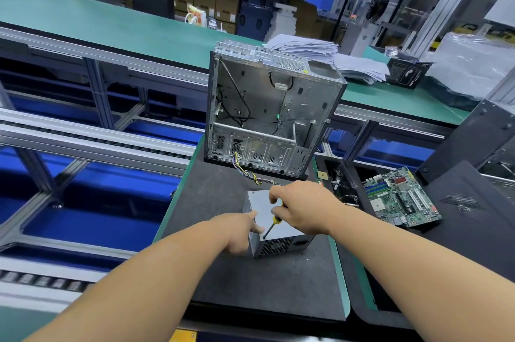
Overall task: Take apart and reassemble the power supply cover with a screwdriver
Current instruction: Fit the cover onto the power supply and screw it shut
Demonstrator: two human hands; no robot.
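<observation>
While the left hand (245, 227) is bracing the near-left edge of the power supply (276, 227) with fingers pressed against its side, the right hand (302, 209) is wrapping its grip round the yellow-handled screwdriver (274, 223), tip sitting at a screw near the box's front corner. To do this well, I judge the driver should be standing square over the screw, with steady downward pressure, so the tip is not slipping. Power supply is resting on the dark mat of the worktop (250, 286); beyond it the open computer case (267, 110) is standing upright, wires (250, 174) trailing between them
</observation>
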